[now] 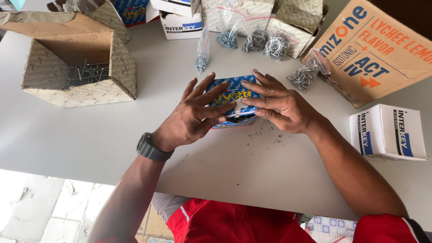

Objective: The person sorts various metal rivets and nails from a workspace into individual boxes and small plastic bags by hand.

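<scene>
**Both hands closed around a small blue box on a grey table**

A small blue box [234, 101] with yellow lettering sits on the grey table [90, 135], and everything else is placed from it here. The left hand [195, 114] presses on the box from its left side, fingers spread over the top and the thumb low at the front edge. The right hand [279, 105] covers the right side, fingers laid flat across the lid and reaching toward the left fingertips. The two hands are together on the box, clamping it between them; the front of the box gapes a little, with something dark showing inside. A dark wristwatch [150, 148] sits on the left wrist.

Just in front of the box and to its right, fine grey crumbs [265, 132] are scattered on the table. Behind the box, slightly to the left, a small clear bag of screws [202, 54] lies on its own. Further behind, three more clear bags of metal fasteners [254, 40] lie side by side against patterned cartons. To the right rear of the box another clear bag [308, 72] rests beside a large brown carton [378, 49] lying at a slant. Well to the right of the box stands a white carton [387, 132] with blue marks. Well to the left stands an open cardboard box [76, 63], its mouth facing the blue box, with loose nails [85, 74] heaped inside. Nearer the camera than the box, red sleeves [225, 222] show below the table edge.
</scene>
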